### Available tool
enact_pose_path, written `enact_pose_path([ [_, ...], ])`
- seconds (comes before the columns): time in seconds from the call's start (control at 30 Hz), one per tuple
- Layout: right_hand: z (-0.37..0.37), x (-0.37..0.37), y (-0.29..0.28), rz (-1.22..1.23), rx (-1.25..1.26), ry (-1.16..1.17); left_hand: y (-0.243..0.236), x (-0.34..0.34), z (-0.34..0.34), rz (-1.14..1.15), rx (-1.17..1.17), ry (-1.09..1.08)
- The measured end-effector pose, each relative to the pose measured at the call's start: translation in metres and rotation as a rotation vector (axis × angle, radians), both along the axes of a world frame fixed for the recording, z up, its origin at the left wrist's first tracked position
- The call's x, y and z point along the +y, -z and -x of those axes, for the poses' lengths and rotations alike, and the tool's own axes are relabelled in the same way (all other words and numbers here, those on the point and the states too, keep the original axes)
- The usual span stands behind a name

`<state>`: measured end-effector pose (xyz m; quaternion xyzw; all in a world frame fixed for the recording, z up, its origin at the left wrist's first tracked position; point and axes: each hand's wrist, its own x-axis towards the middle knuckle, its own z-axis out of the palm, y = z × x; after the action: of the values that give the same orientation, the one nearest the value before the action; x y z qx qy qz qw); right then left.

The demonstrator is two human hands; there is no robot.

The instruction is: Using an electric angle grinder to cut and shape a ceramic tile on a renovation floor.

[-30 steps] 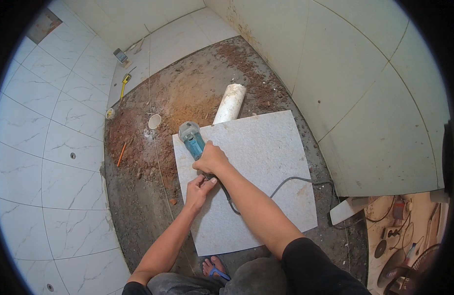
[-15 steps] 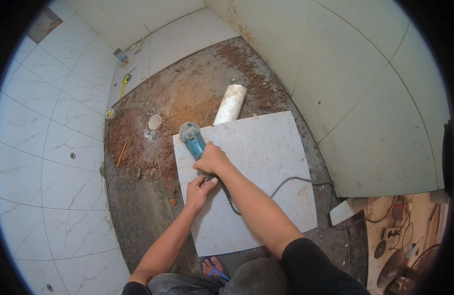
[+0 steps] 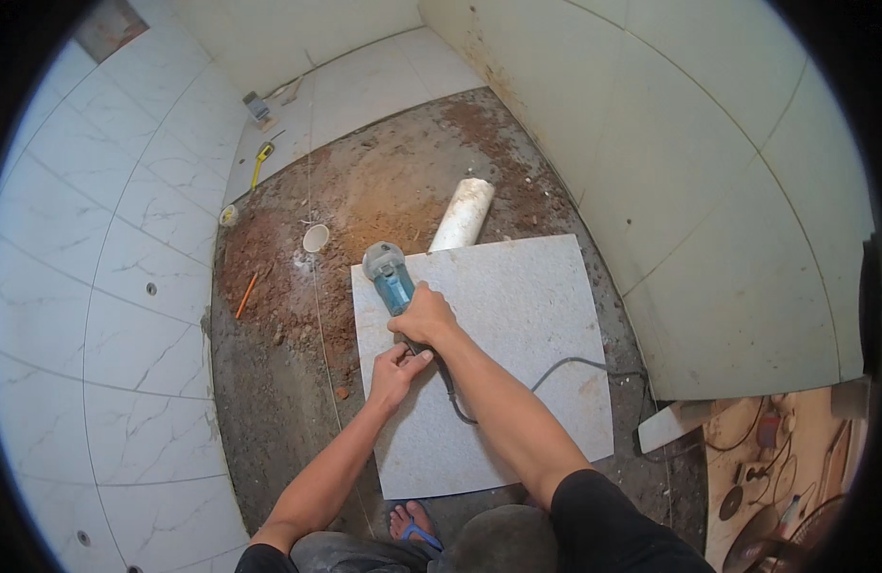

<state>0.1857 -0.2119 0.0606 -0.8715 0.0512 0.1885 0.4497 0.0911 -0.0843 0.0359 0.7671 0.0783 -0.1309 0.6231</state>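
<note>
A blue angle grinder (image 3: 392,284) with a pale guard over its head lies over the upper left corner of a large light-grey tile (image 3: 517,315). My right hand (image 3: 427,315) is wrapped round the grinder's body. At the rear end of the tool, my left hand (image 3: 395,374) has its fingers and thumb closed on the handle, near where the black cord (image 3: 452,393) comes out. That cord loops under my right forearm and runs across the tile to the right. A white pipe (image 3: 464,215) props or lies beneath the tile's far edge; its lower end is hidden.
Reddish soil covers the floor (image 3: 355,196) beyond the tile. An orange pencil-like stick (image 3: 246,295), a round white pipe opening (image 3: 316,239), and a yellow tape measure (image 3: 260,164) are to the left. A fan (image 3: 813,535) and tools stand at lower right. A taut string crosses the floor.
The whole view has shifted slightly, so the scene sits a little lower and to the right. Both hands keep their hold on the angle grinder, which stays over the tile's corner.
</note>
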Motion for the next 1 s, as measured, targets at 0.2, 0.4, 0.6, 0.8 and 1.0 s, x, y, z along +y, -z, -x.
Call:
enact_pose_path([
  [0.2,-0.001,-0.004,0.002,-0.122,-0.261,0.051,-0.005,-0.006,-0.004,0.063,-0.104,0.001],
  [0.4,0.017,-0.046,-0.053,-0.620,-0.420,0.027,-0.050,-0.035,-0.015,-0.144,-0.385,0.041],
  [0.6,0.010,-0.058,-0.081,-0.215,-0.327,0.044,-0.049,-0.049,0.000,-0.029,-0.202,0.046],
  [0.8,0.000,-0.036,-0.051,-0.164,-0.259,0.031,-0.025,-0.035,-0.007,-0.037,-0.134,0.058],
  [1.0,-0.008,-0.016,0.004,-0.123,-0.357,0.076,-0.001,-0.032,-0.004,-0.097,-0.247,-0.075],
])
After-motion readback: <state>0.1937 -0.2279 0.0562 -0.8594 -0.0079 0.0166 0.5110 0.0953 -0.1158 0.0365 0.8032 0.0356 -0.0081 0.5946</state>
